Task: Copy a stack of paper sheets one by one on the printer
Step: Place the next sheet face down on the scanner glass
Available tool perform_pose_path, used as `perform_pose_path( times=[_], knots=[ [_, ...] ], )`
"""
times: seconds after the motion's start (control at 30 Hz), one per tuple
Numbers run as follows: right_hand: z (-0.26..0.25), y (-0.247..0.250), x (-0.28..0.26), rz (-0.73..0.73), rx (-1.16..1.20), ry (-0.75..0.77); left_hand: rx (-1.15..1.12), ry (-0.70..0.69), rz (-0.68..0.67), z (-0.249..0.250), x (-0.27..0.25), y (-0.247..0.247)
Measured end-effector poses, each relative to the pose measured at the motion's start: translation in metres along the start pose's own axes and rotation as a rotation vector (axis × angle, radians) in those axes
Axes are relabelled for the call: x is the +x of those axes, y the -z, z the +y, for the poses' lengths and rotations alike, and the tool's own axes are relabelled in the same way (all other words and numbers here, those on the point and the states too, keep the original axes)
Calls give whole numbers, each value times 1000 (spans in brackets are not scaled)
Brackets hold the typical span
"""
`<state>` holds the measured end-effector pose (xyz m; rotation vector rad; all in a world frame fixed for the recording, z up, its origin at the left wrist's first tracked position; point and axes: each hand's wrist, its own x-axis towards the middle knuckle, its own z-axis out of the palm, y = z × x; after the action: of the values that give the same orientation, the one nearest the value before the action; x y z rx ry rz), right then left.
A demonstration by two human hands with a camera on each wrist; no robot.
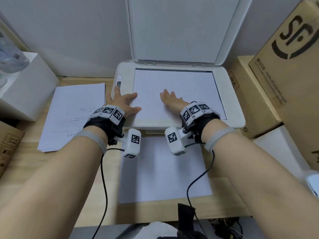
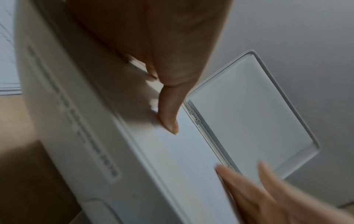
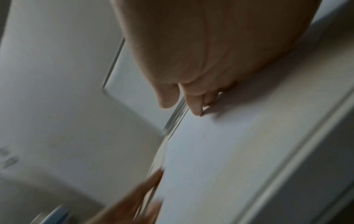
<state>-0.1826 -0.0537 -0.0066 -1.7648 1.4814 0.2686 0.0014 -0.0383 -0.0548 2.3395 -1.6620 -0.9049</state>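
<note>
A white printer stands on the wooden bench, its lid raised upright against the wall behind it. One sheet lies flat on the printer's scanning bed, blank side up, reaching almost to the dark strip along the bed's far edge.

The left hand rests spread at the printer's left edge, fingers straight; its thumb and first finger lie on the sheet's left margin and the other fingers on the printer's control strip. In the left wrist view one fingertip presses at the sheet's edge. The right hand lies flat on the sheet near its middle, fingers straight and a little apart. Neither hand grips anything.

A stack of printed sheets sits on the bench just left of the printer, text side up. Another sheet, the copy, lies blank on the bench in front of the printer, under the wrists. Cardboard boxes stand right of the printer, and a white box stands left of the stack.
</note>
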Motion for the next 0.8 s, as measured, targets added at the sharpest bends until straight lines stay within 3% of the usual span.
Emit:
perform_pose_path(
  times=[0.13,0.23,0.3,0.4,0.57,0.63,0.8],
  knots=[
    [58,28,-17,198,79,-197,23,-5,5,-2,2,-1],
    [75,35,-27,297,268,-225,35,-7,10,-2,3,-1],
    [66,31,-30,270,349,-148,42,-8,14,-1,3,-1],
    [35,11,-28,105,361,-16,33,-12,25,-1,4,-2],
    [-3,-28,-24,-114,414,-13,92,-17,40,-4,7,-5],
    [5,-28,-20,-109,412,-26,99,-18,33,-5,8,-5],
    [55,-1,-19,76,321,-120,120,-23,30,-4,9,-4]
  ],
)
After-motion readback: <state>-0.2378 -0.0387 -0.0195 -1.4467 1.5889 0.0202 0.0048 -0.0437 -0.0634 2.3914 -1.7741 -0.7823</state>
